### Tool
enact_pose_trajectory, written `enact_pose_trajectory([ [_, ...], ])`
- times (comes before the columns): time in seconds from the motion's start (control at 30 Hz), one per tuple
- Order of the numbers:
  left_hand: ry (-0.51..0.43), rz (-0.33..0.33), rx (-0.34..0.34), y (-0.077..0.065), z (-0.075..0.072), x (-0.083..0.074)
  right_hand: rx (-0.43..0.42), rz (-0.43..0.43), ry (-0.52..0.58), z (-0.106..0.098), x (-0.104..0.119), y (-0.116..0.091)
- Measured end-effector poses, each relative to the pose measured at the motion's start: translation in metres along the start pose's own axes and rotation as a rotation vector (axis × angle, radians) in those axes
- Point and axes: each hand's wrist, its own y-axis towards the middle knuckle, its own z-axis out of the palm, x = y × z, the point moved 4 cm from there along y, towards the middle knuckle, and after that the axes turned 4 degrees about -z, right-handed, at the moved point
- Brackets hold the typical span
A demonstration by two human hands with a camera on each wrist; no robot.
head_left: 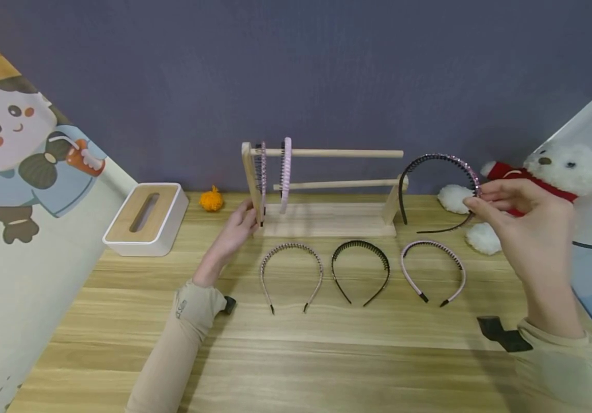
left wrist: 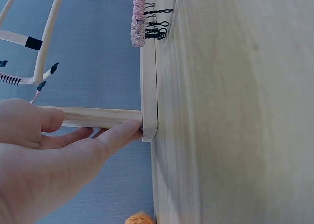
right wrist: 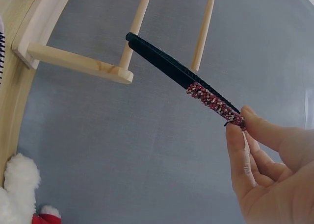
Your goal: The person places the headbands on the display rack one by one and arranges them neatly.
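Observation:
My left hand (head_left: 239, 223) grips the left upright of a wooden headband rack (head_left: 322, 218) near its base. In the left wrist view, the fingers lie along the upright (left wrist: 103, 117). My right hand (head_left: 533, 223) holds a black-toothed headband (head_left: 437, 156) with pink glitter in the air to the right of the rack. Thumb and fingers pinch it on its beaded side (right wrist: 213, 102). On the rack's left end hang a beaded headband (head_left: 261, 178) and a pale pink wrapped headband (head_left: 286, 175).
On the table before the rack lie a light beaded headband (head_left: 291, 245), a black headband (head_left: 360, 243) and a pink headband (head_left: 432, 243). A tissue box (head_left: 167, 229) and an orange pumpkin-like ornament (head_left: 211, 199) stand left; a white plush bear (head_left: 559, 166) sits right.

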Motion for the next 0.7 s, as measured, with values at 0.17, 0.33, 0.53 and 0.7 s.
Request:
enact_pose_trajectory([
  [0.17,-0.009,0.002,0.002,0.0003,0.0002,0.0005,-0.008,-0.008,0.011,0.0020,0.0002,0.0022],
  [0.33,-0.011,0.004,0.003,0.0002,-0.0004,0.0007,-0.018,-0.018,0.027,0.0044,0.0010,0.0044],
  [0.53,-0.017,0.007,0.010,-0.0016,-0.0008,-0.0006,-0.025,-0.025,0.024,0.0066,0.0035,0.0074],
  [0.7,0.001,0.015,0.014,-0.0011,-0.0013,0.0002,-0.019,-0.011,0.010,0.0091,0.0058,0.0103],
])
